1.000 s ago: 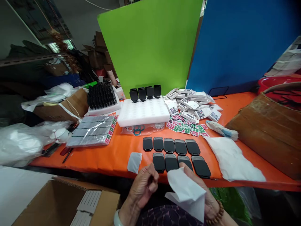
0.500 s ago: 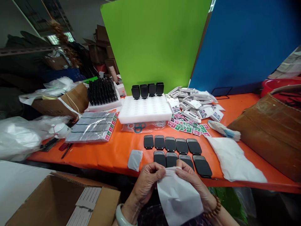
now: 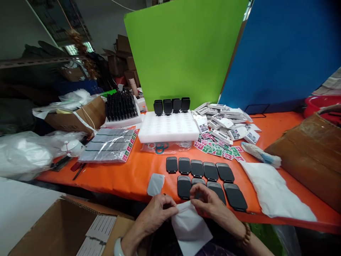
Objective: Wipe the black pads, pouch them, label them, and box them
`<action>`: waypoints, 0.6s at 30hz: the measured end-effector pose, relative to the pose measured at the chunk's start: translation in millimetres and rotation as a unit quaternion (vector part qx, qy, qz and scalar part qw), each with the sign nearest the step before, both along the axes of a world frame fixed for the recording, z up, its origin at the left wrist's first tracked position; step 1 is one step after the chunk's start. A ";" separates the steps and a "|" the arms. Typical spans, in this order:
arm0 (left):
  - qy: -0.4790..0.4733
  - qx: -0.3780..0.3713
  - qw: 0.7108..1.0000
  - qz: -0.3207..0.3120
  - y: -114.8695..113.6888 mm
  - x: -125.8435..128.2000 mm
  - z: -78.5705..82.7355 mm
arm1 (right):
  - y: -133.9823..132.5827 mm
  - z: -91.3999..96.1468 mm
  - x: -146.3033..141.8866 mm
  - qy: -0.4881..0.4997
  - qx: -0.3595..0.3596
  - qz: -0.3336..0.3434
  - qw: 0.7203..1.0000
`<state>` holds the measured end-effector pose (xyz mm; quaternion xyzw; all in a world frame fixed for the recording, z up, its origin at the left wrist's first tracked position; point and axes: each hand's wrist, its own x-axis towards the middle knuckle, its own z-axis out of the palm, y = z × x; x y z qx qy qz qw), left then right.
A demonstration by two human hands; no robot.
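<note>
Both my hands pinch the top edge of a white paper sheet point(image 3: 189, 227) just below the near edge of the orange table point(image 3: 128, 176). My left hand point(image 3: 156, 213) grips its left corner. At the sheet's right side is my right hand point(image 3: 209, 203), with a bead bracelet on the wrist. Right beyond my fingers lie two rows of flat black pads point(image 3: 206, 177) on the table. A small grey-white film piece point(image 3: 156, 184) rests left of the pads.
A white foam tray point(image 3: 169, 126) with a few upright black pieces stands mid-table, a second tray of black parts point(image 3: 119, 106) to its left. Small white packets point(image 3: 226, 121), coloured stickers point(image 3: 218, 148), a white cloth point(image 3: 274, 192), bagged strips point(image 3: 109, 145). Cardboard boxes: near left point(image 3: 66, 231), right point(image 3: 309, 156).
My left hand came over to the sheet and took its edge. Both hands now hold it lower and flatter. The camera view shifted slightly left.
</note>
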<state>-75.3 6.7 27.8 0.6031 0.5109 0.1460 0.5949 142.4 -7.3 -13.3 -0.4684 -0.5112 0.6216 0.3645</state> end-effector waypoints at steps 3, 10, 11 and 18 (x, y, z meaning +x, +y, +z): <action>0.086 0.113 0.990 -0.005 1.8 -0.5 8.8 | 17.6 -1.1 -2.7 -0.215 0.136 -0.010 0.967; 0.105 0.157 0.982 0.015 -4.9 -16.2 -9.8 | 47.0 -5.2 -21.3 -0.490 0.221 0.114 0.835; 0.103 0.162 0.981 0.013 -6.8 -19.0 -15.0 | 49.8 -5.1 -23.6 -0.507 0.211 0.121 0.827; 0.099 0.214 0.971 -0.046 -11.7 -20.1 -40.3 | 70.9 -5.2 -28.2 -0.549 0.172 0.152 0.804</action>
